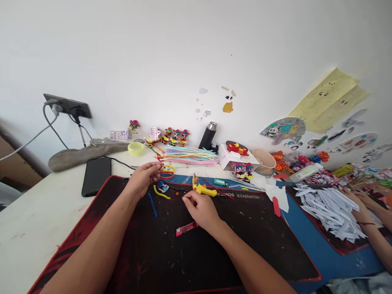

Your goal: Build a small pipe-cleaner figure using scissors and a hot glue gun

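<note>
Red and yellow fuzzy loops [167,177] lie just beyond the fingertips of my left hand [142,178], seen from my head camera over a dark mat [251,245] on the counter [67,216]. Small bright figures [174,137] stand against the wall beyond my hands, with more [243,174] in front of a white box [228,160]; these look finished. Closer in, a small blue-and-white piece [162,186], a curved yellow stem [162,194] and a blue strip [152,204] lie loose, apparently still unassembled, and a bundle of pastel stems [190,156] waits beyond. How many pieces remain, I cannot tell.

My left hand is raised, its fingers curled toward the thumb; whether they grip the loops, I cannot tell. My right hand [202,208], apart from the left, has thumb and forefinger drawn together, with nothing discernible between them. The yellow glue gun [204,190] lies just beyond it, a pink cutter [186,229] just nearer me.
</note>
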Tool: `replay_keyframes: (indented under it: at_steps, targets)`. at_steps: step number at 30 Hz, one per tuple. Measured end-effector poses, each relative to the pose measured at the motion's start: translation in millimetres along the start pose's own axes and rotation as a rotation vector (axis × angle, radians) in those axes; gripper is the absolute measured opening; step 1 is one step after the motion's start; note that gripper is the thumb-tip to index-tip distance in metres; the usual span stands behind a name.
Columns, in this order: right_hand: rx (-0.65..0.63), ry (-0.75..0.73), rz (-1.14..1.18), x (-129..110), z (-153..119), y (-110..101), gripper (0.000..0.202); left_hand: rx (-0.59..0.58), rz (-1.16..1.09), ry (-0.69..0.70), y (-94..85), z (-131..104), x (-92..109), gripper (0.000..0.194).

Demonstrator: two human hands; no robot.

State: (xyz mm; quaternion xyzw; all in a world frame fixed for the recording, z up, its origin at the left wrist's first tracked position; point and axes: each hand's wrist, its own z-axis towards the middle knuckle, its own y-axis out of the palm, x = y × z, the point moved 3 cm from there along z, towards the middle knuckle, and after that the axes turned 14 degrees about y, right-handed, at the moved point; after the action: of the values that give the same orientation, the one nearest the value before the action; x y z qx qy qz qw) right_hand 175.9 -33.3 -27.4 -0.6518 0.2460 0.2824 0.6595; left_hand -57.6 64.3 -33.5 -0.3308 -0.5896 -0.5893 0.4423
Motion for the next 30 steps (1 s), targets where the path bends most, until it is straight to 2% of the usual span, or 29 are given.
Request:
replay_keyframes:
  at_steps: [4, 10, 19, 25, 30]
  targets:
    - [-0.043, -0.045, -0.109, -17, 7, 4, 0.017, -0.02, -0.002, -0.005, 0.6, -1, -2, 0.041]
    - [-0.075, -0.076, -0.263, -30, 28, 9, 0.014, -0.027, -0.015, -0.005, 1.7, -1, -3, 0.044]
    - [-0.14, -0.063, -0.451, -59, 60, 19, 0.025, -0.041, -0.032, -0.007, 3.6, -1, -3, 0.043]
    - [-0.185, -0.024, -0.499, -61, 76, 25, 0.032, -0.051, -0.046, 0.0, 5.7, -2, -3, 0.043]
    - [-0.196, -0.03, -0.489, -59, 79, 31, 0.029, -0.06, -0.038, -0.006, 8.4, -3, -1, 0.042]
